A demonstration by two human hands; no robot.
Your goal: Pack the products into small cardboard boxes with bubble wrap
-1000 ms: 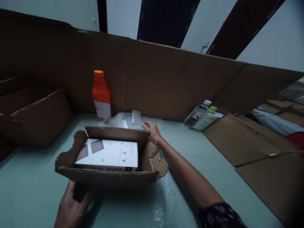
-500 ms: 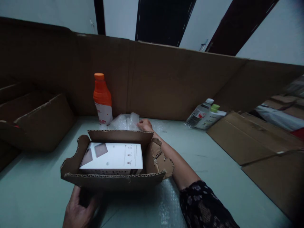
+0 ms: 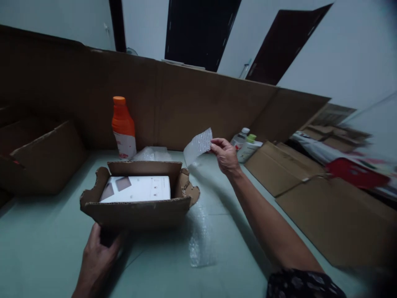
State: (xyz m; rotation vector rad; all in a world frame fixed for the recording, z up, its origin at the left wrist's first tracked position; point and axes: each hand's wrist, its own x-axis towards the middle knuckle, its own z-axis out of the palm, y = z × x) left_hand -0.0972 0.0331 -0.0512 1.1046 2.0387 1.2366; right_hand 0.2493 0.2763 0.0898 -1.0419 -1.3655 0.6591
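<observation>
In my right hand, raised over the table, a small sheet of bubble wrap is pinched between thumb and fingers. An open cardboard box stands in front of me with its flaps up. Inside it lies a white printed box, leaving a gap on its right. My left hand is at the near left lower edge of the cardboard box, thumb and forefinger apart; whether it touches the box is hard to tell in the shadow. More bubble wrap lies behind the box, and a strip of bubble wrap to its right.
An orange-capped bottle stands behind the box, against a cardboard wall. At the back right are a clear bottle and a green-capped white bottle. Cardboard boxes flank the table, one at left and flattened cardboard at right.
My right hand has lifted a piece of bubble wrap from behind the box and moved right with it. My left hand stays by the box. The view has shifted right.
</observation>
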